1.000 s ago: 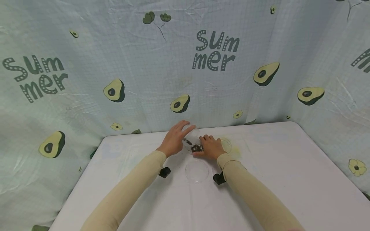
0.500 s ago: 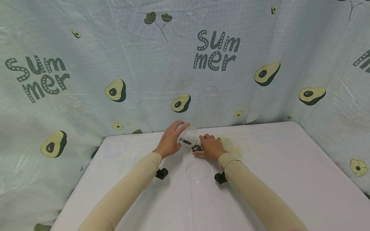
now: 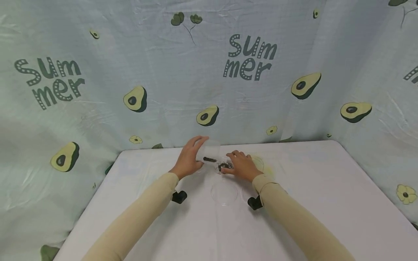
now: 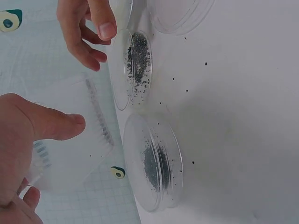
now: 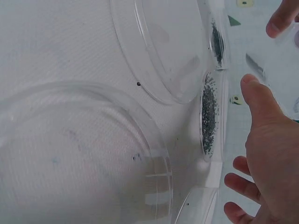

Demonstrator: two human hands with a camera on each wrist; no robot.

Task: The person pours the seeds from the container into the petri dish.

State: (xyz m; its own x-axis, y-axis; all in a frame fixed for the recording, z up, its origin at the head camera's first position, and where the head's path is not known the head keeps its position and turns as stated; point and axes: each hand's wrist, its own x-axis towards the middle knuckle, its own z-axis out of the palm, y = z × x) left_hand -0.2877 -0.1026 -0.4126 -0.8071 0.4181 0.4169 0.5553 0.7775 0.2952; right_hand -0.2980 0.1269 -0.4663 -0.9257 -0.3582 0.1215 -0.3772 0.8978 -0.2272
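My left hand (image 3: pixel 188 159) holds a clear plastic container (image 4: pixel 77 154) tilted up, thumb and fingers spread around its sides. A dark strip (image 3: pixel 209 159) shows along its low edge in the head view. Beside it, a small clear dish (image 4: pixel 150 74) contains dark granules (image 4: pixel 139 53). My right hand (image 3: pixel 243 166) is close over that dish, fingers loosely bent, with a fingertip right at the rim in the left wrist view. Another clear round dish (image 4: pixel 175 140) with dark granules stands nearer the left hand.
A clear round dish (image 3: pixel 224 205) lies in front of the hands on the white table (image 3: pixel 202 232). Another clear dish (image 3: pixel 262 165) is by the right hand. Loose dark specks (image 4: pixel 206 63) are scattered on the tabletop. A printed curtain (image 3: pixel 163 90) hangs behind the table.
My left hand has moved left with the clear container, away from the right hand. The right hand stays by the dish of granules. The head view has shifted slightly.
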